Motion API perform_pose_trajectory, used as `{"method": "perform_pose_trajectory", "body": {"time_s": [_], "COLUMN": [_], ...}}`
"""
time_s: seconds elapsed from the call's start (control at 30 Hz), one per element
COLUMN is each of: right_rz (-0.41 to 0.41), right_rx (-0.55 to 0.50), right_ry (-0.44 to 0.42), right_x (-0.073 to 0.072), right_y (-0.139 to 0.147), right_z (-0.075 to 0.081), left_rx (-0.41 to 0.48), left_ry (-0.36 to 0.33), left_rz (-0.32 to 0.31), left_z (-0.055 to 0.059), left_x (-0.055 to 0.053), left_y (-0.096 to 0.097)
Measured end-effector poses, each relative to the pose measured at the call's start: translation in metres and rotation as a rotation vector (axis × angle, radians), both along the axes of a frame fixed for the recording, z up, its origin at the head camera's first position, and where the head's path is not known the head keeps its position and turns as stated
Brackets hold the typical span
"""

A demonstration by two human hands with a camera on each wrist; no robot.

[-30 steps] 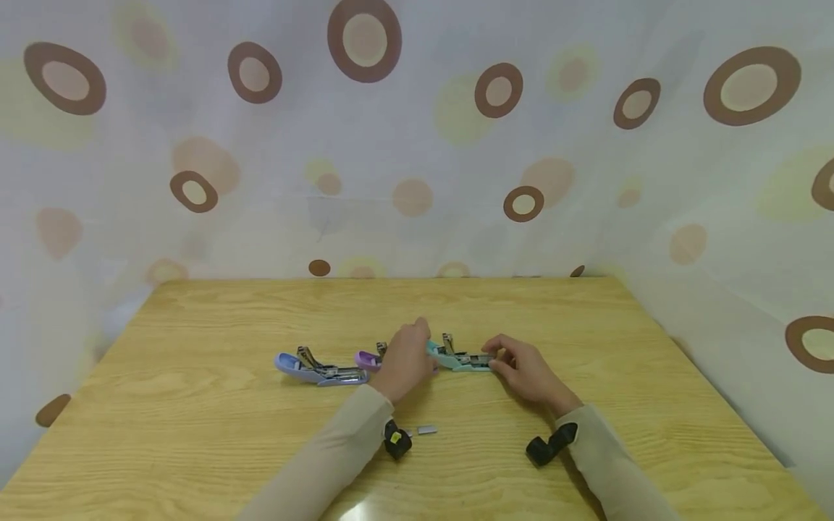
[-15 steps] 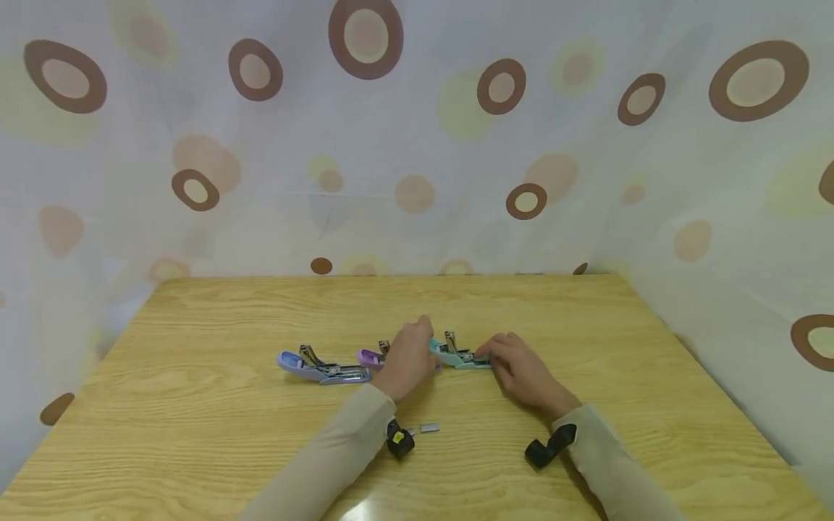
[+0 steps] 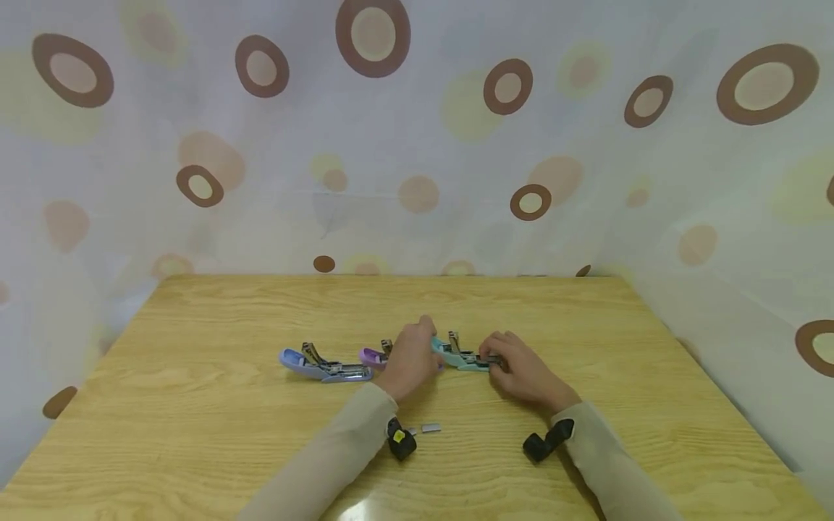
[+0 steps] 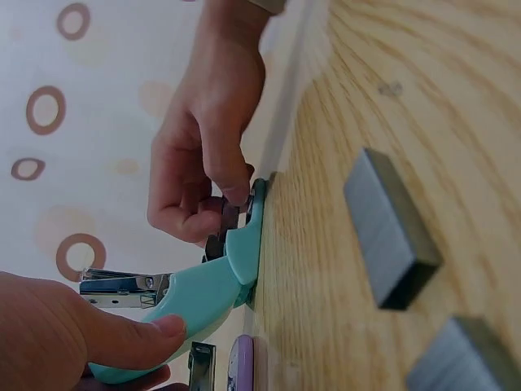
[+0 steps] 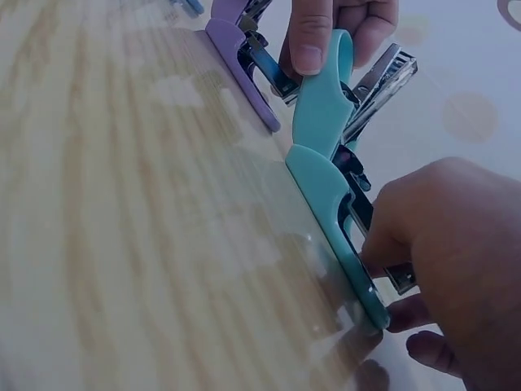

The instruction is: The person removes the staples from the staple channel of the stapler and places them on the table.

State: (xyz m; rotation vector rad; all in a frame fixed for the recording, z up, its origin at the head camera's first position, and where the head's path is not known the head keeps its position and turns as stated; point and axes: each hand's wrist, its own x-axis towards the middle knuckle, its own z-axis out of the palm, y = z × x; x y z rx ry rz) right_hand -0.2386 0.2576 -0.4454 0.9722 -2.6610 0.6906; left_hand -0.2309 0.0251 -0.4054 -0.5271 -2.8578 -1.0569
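Note:
A teal stapler [image 3: 456,356] lies on the table, swung wide open. My left hand [image 3: 410,362] grips its raised teal handle [image 5: 324,106], thumb along the side in the left wrist view. Between handle and base, a silver metal arm [image 4: 122,287] sticks up. At the front end, my right hand [image 3: 521,369] pinches the dark metal magazine [image 5: 400,277] between thumb and curled fingers. The magazine's tip stands slightly off the teal base [image 5: 326,195]. The right fingers partly hide it in the head view.
A purple stapler [image 3: 371,357], partly behind the left hand, and a blue stapler [image 3: 326,369] stand opened to the left. Two grey staple strips lie nearer the front; one strip [image 3: 431,428] shows beside the left wrist camera [image 3: 401,443]. A patterned curtain [image 3: 417,145] hangs behind the table.
My right fingers have moved from the teal stapler's front end onto its magazine and now pinch it, with its tip showing raised. The left hand keeps its grip on the handle.

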Motion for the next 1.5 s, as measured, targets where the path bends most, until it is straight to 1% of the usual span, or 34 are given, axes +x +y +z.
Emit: {"method": "perform_pose_trajectory", "body": {"time_s": [0.1,0.23,0.4,0.5,0.6,0.8,0.9,1.03,1.17,1.3,1.5], "right_rz": [0.021,0.058,0.1,0.118,0.132,0.132,0.127,0.122,0.094,0.061,0.076], "right_rx": [0.011,-0.004,-0.041,-0.052,-0.052,-0.041,-0.054,-0.123,-0.175,-0.173,-0.175], "right_ry": [0.036,0.072,0.046,0.032,0.036,0.039,0.027,-0.025,-0.06,-0.039,0.036], "right_x": [-0.001,-0.003,-0.004,-0.004,-0.005,-0.005,-0.004,-0.002,-0.001,-0.001,-0.002], "right_y": [0.0,0.0,0.001,0.001,0.001,-0.002,-0.002,0.0,0.004,0.007,0.01], "right_z": [0.0,0.0,0.0,0.0,0.0,0.001,0.001,0.001,0.002,0.004,0.005], "left_rx": [0.034,0.052,0.097,0.101,0.1,0.093,0.095,0.105,0.107,0.105,0.108], "left_ry": [-0.002,0.005,-0.011,-0.014,-0.017,-0.013,-0.01,-0.008,0.002,0.025,0.037], "left_rz": [-0.011,-0.021,-0.032,-0.029,-0.029,-0.021,-0.028,-0.035,-0.028,-0.035,-0.043], "left_z": [-0.001,0.0,0.001,0.001,0.001,0.002,0.001,-0.001,-0.002,-0.002,-0.002], "left_x": [-0.001,-0.002,0.0,0.0,0.0,-0.001,0.0,0.0,-0.001,0.0,0.001], "left_y": [-0.001,-0.001,-0.001,0.0,0.0,-0.001,-0.001,0.001,0.004,0.004,0.002]}}
